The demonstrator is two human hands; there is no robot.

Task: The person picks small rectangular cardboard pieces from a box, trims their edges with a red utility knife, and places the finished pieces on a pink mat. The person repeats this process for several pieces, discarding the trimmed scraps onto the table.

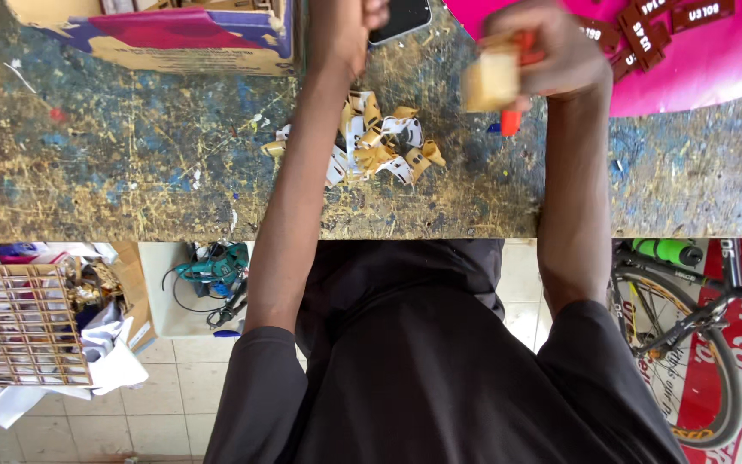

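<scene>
a heap of peeled strips (377,142) lay on the tabletop (113,163); right hand (547,56) fingers clamped a tan block (491,79) and orange tool (511,120); left hand (345,30) fingers' state unclear.

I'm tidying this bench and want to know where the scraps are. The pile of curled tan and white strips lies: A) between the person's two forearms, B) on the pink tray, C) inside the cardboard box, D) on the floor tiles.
A: the strips lie on the paint-spattered bench, with the left forearm on one side and the right forearm on the other, clear of the box and pink tray.
</scene>
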